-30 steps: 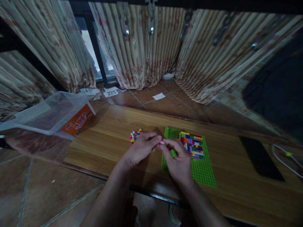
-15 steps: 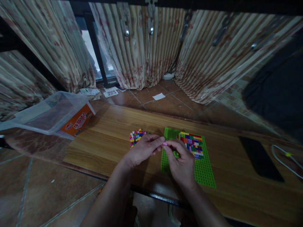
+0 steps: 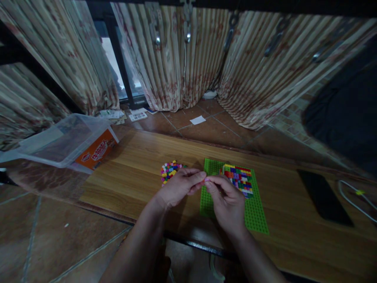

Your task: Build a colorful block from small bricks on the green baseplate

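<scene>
Small pink piece between two hands, above the baseplate's edge

Held: small pink piece [image 3: 207,179], raised off the desk [image 3: 132,157] where the fingertips of both hands meet, by the left edge of the green baseplate [image 3: 255,216] as viewed.

Right hand [image 3: 210,181]: thumb and forefinger pinching the piece. A tip grip probably suits something this small, since a whole fist would bury it.

Left hand [image 3: 203,177]: fingers drawn together, thumb tip up against the piece. Whether it also grips cannot be told, as the fingers cover the contact. Likely reason for two hands: one steadies while the other adjusts.

Loose bricks [image 3: 170,169]: heaped on the desk just beyond the left hand, presumably for short reach; partly hidden by it.

Multicoloured brick block [image 3: 240,179]: on the far part of the baseplate, beyond the right hand. The studs probably keep it from sliding. Bare green remains on the near side.

Clear plastic bin [image 3: 67,139] at the far left and dark flat slab [image 3: 324,196] at the right: both well apart from the hands, which leaves elbow room, by my reading.
</scene>
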A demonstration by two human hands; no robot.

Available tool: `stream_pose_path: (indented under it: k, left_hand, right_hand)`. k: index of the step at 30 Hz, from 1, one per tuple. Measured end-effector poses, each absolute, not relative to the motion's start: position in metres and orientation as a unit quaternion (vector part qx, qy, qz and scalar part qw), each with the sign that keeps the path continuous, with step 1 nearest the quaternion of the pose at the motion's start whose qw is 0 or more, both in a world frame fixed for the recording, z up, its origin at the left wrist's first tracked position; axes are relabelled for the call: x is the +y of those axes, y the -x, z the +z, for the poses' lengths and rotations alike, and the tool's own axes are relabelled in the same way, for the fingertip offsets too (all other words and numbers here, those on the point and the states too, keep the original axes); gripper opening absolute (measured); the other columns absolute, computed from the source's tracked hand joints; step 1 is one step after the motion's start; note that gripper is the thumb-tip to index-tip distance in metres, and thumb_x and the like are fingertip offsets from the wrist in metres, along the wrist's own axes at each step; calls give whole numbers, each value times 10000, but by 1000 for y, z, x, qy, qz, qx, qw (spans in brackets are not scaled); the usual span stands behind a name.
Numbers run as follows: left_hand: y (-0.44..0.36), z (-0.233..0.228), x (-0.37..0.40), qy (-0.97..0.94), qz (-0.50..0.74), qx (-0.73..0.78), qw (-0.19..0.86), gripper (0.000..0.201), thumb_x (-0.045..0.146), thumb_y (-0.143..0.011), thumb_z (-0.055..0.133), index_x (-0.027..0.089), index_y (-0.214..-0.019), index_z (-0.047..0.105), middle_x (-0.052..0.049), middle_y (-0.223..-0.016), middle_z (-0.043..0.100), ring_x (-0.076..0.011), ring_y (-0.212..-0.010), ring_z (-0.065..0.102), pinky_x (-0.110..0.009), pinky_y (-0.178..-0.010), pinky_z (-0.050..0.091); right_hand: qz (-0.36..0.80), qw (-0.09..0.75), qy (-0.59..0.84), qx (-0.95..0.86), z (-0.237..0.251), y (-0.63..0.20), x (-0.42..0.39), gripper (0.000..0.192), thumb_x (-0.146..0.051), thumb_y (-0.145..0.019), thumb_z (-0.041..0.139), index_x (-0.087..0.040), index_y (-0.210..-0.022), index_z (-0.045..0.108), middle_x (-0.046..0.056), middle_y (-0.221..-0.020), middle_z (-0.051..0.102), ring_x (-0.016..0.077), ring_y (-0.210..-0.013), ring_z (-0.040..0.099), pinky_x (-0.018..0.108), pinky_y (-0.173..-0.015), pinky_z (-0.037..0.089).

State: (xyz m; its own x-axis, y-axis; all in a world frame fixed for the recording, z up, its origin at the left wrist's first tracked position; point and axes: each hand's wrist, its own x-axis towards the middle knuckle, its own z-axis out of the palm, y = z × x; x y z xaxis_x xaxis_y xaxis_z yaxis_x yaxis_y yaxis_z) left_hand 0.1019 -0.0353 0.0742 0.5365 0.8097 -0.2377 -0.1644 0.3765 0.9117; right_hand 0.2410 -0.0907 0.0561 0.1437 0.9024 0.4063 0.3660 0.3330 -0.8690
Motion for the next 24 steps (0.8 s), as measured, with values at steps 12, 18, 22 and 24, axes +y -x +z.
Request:
stream_pose_path:
  k: [12, 18, 22, 24]
  left_hand:
    - [-106, 67, -31, -451, 355, 431, 697, 382, 510, -774, 647, 137, -703, 602, 16, -626, 544, -54, -501, 431, -203, -465, 294]
    - [-108, 65, -28, -480, 348, 440, 674, 352, 488, -768, 649, 144, -711, 604, 16, -642, 558, -69, -544, 483, -210, -508, 339]
    - [-113, 63, -28, -500, 334, 437, 669, 347, 479, -753, 662, 144, -689, 595, 14, -633, 571, -78, -553, 498, -217, -524, 363]
    - [-116, 62, -28, -501, 329, 437, 670, 352, 486, -736, 677, 144, -702, 603, 16, -629, 574, -79, -550, 498, -219, -524, 367]
  right_hand:
    - [118, 591, 639, -479, 72, -305, -88, 221, -392, -843, 643, -205, -904, 743, 38, -839, 716, 176, -731, 660, 316, -679, 538]
    - [126, 539, 733, -395, 73, -351, -84, 302, -449, -733, 724, -170, -844, 755, 68, -794, 740, 232, -767, 686, 339, -701, 537]
    - [170, 466, 771, -399, 69, -363, -87, 330, -470, -697, 737, -171, -835, 764, 75, -794, 750, 233, -736, 685, 324, -661, 514]
    - [188, 437, 779, -407, 67, -366, -88, 346, -487, -686, 733, -171, -822, 764, 77, -780, 752, 234, -714, 683, 318, -633, 502]
